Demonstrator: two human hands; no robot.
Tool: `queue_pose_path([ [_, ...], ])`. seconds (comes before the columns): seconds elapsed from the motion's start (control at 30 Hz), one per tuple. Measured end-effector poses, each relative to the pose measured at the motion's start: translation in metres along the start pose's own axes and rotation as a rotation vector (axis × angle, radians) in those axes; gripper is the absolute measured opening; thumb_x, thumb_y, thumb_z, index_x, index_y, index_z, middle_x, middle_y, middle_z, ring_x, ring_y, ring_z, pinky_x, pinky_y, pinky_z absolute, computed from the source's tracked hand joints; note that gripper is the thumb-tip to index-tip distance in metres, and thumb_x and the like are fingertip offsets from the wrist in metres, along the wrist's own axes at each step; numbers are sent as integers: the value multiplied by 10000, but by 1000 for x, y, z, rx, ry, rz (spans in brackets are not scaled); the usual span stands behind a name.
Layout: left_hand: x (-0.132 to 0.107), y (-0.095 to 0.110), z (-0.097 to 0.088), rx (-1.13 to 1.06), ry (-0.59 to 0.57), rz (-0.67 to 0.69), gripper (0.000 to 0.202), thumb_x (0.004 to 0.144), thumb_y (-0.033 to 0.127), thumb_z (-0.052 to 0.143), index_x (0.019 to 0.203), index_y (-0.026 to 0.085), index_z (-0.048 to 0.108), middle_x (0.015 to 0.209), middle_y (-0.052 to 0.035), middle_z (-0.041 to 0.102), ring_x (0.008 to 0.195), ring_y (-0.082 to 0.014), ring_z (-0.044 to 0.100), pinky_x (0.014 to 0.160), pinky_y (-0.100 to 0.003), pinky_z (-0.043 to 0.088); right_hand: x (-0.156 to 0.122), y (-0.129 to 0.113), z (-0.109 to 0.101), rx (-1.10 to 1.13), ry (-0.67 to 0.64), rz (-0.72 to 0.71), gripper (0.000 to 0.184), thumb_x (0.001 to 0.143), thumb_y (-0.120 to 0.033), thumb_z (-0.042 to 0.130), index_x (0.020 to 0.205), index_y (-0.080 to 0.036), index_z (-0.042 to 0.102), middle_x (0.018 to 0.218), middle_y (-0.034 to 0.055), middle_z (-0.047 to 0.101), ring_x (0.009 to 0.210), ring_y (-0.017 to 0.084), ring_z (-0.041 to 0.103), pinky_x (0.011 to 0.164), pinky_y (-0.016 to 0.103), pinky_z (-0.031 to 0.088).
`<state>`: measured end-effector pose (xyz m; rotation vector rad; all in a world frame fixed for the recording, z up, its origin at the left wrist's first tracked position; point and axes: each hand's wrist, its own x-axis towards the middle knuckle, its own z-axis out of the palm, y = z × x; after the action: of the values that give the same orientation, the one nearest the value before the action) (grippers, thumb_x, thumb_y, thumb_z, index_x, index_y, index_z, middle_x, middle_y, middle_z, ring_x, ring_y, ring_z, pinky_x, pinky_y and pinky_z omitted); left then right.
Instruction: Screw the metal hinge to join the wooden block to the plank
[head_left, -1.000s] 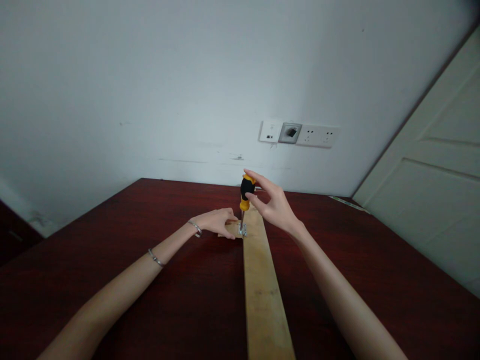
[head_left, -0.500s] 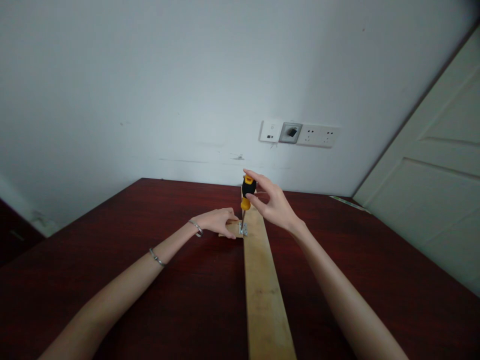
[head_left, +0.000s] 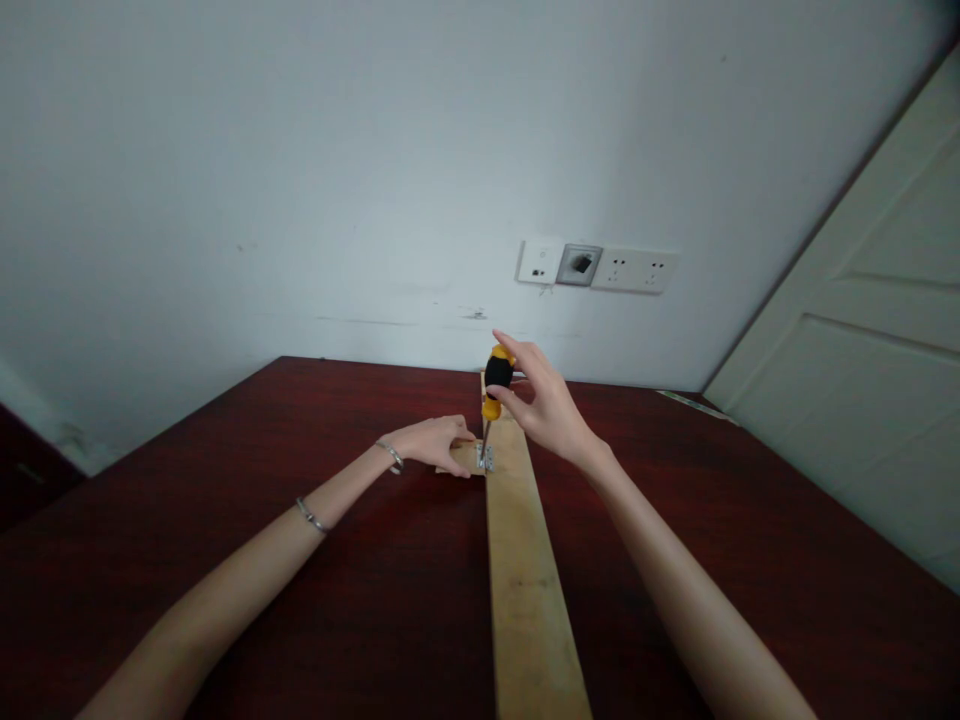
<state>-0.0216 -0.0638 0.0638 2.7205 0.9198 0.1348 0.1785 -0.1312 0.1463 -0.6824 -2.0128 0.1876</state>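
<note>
My right hand [head_left: 546, 400] is closed around the yellow and black handle of a screwdriver [head_left: 498, 375]. The shaft points down, slightly tilted, and its tip meets a small metal hinge [head_left: 485, 457]. This hinge spans the seam between a long wooden plank [head_left: 525, 560] and a small wooden block [head_left: 471, 460] on the plank's left side. My left hand [head_left: 435, 443] grips the block between thumb and fingers, close beside the hinge. Whether a screw sits under the tip is too small to tell.
The plank lies lengthwise on a dark red wooden table [head_left: 337, 600] that meets a white wall [head_left: 375, 180]. Sockets [head_left: 630, 270] are set in the wall. A pale panelled door [head_left: 862, 400] stands at the right. A thin strip [head_left: 697, 405] lies near the table's far right edge.
My right hand's fingers have shifted slightly on the screwdriver handle, and the handle has turned and tilted a little. My left hand, the block and the plank look the same.
</note>
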Motion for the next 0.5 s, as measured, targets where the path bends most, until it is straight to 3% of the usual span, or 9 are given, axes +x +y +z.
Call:
queue_pose_path([
  [0.23,-1,3,-3,-10,-11,-1,473,658,489,709,1042,223,638,977,-32,535,793,-162,520,655,-231,377,-3,-1,6,-212,84,101,493,793,-410,624,1246,-286,474,1124,87,445,894,208,573,625,332,566],
  [0.4,-1,3,-2,-20,-13,-9,474,657,487,711,1043,221,640,975,-33,530,790,-163,527,656,-233,386,-3,-3,-1,-205,-4,12,533,866,-273,494,1374,-290,334,1283,101,455,1044,248,541,746,392,554],
  [0.5,-1,3,-2,-26,-9,-23,487,649,495,714,1044,218,643,978,-33,531,782,-163,532,660,-237,392,-3,-1,0,-154,-27,13,511,876,-248,488,1364,-305,350,1208,83,511,985,220,561,757,382,554],
])
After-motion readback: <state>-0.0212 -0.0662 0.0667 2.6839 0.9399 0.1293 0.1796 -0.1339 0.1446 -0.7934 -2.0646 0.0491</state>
